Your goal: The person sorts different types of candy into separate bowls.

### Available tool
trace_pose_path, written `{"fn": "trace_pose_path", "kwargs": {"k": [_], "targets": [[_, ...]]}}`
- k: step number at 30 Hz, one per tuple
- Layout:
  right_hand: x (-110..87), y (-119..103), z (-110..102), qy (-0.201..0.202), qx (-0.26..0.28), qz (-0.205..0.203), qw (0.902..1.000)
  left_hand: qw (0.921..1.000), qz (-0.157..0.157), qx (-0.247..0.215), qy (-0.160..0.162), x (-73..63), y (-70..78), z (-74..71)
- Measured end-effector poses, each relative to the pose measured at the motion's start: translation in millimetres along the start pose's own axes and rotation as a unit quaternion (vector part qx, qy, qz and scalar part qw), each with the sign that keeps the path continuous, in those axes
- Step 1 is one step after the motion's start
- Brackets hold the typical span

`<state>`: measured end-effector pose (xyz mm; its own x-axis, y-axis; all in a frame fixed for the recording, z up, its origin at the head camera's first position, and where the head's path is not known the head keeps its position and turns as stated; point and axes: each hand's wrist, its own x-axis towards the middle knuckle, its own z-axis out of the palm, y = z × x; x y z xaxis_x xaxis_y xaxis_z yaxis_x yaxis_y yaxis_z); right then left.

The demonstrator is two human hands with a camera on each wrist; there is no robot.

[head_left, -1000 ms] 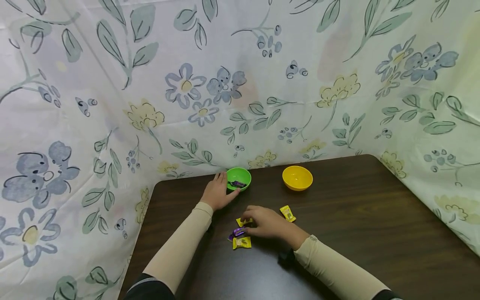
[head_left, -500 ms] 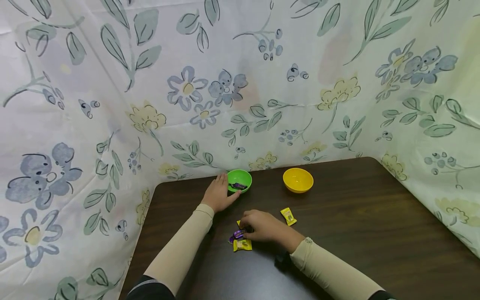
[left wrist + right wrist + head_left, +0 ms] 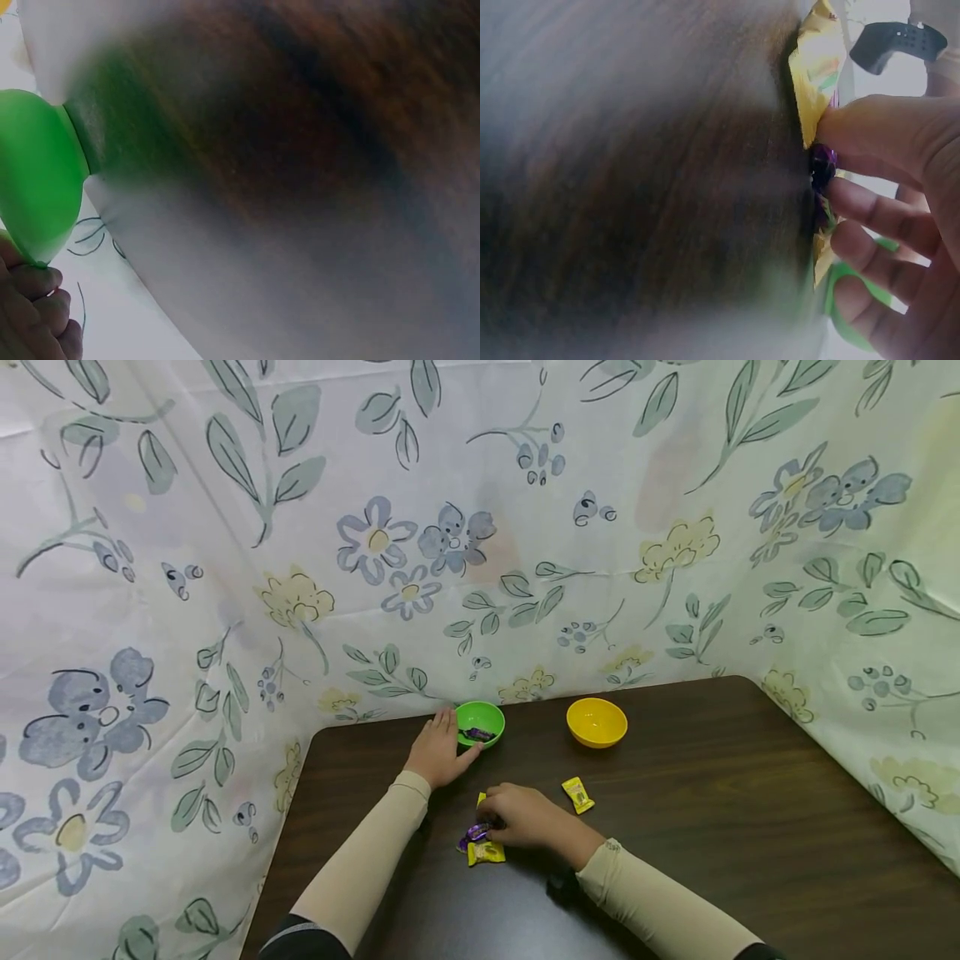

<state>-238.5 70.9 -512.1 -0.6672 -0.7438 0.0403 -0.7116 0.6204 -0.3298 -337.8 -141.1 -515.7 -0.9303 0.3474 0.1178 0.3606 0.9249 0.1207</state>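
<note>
My left hand (image 3: pixel 438 752) holds the green bowl (image 3: pixel 483 717) at its left side, fingers along the wall and thumb at the front. Inside that bowl lies a dark purple wrapped candy (image 3: pixel 477 735). Over a small group of candies, my right hand (image 3: pixel 528 816) pinches a purple wrapped candy (image 3: pixel 823 165) between thumb and index finger; it is still at table level. One yellow wrapped candy (image 3: pixel 486 852) lies just in front of it. Another yellow candy (image 3: pixel 482 798) is mostly hidden behind the right fingers.
A yellow bowl (image 3: pixel 597 722) stands at the back, to the right of the green one. A single yellow candy (image 3: pixel 577 795) lies apart, beyond the right hand. The dark wooden table (image 3: pixel 750 793) is bordered by floral cloth (image 3: pixel 525 527) behind and at both sides.
My right fingers have drawn in from above the group onto the purple candy, with the hand shifting slightly left. The left hand stays at the green bowl. The head view has tilted a little.
</note>
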Motion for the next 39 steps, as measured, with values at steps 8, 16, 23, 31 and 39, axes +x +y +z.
{"fn": "trace_pose_path", "kwargs": {"k": [8,16,23,31,39], "targets": [[0.5,-0.4,0.4,0.001,-0.002,-0.001,1.0000,1.0000,-0.004,-0.006,0.002,0.5,0.7,1.6],[-7.9,0.5,-3.9,0.032,0.008,0.004,0.9994,0.9998,-0.011,-0.011,-0.014,-0.4,3.2,-2.2],[-10.2,13.2,-19.0,0.091,0.023,0.028,0.9952,0.9994,-0.020,-0.010,-0.025,0.4,3.6,-4.3],[2.1,52.8,-62.8,0.185,0.089,0.115,0.9718,0.9995,-0.011,-0.010,-0.027,7.9,9.6,-5.8],[39.3,70.3,-80.6,0.222,0.080,0.183,0.9543,0.9989,-0.027,-0.017,-0.033,2.8,2.6,-4.3]]}}
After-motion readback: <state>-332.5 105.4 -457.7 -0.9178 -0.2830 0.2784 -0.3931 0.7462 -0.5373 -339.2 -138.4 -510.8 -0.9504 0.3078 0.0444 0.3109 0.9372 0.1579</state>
